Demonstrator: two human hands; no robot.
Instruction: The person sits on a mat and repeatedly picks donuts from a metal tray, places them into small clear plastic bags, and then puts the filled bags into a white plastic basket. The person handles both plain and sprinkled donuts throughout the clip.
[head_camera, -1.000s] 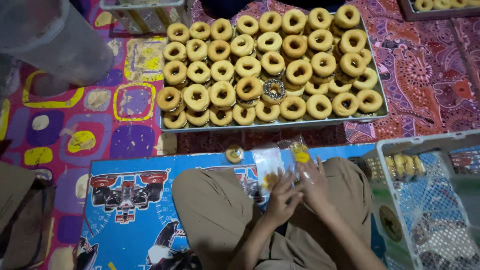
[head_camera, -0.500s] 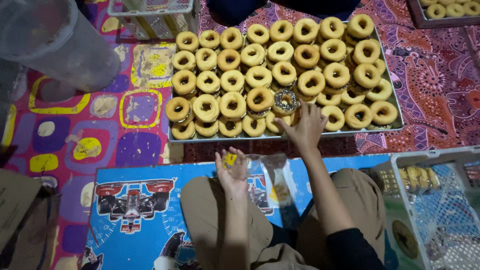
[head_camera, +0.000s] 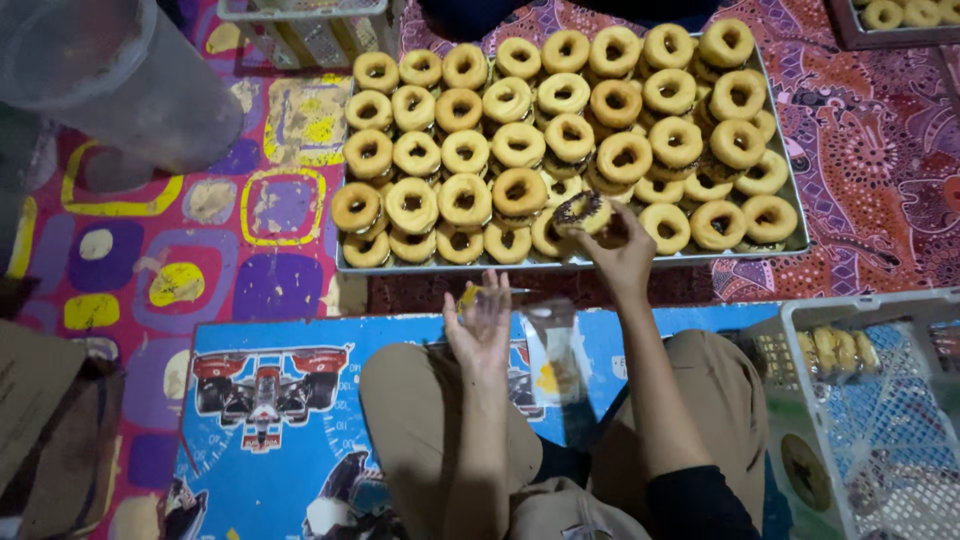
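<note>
A dark-topped doughnut (head_camera: 583, 212) is grasped by the right hand (head_camera: 622, 258) at the tray (head_camera: 792, 190) front edge, while a clear plastic bag (head_camera: 553, 345) is held open by the left hand (head_camera: 482, 325).

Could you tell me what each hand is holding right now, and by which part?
The right hand grips a chocolate-topped doughnut by its near edge; the left hand holds a clear plastic bag by its top.

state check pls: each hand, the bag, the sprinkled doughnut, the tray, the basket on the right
Right hand: closed on the sprinkled doughnut, at the tray's front edge.
Sprinkled doughnut: gripped, whether lifted off the pile unclear.
Left hand: holding the clear plastic bag by its top.
Clear plastic bag: hanging, looks empty.
Metal tray: full of stacked doughnuts.
White basket: holds a few bagged doughnuts.
</note>
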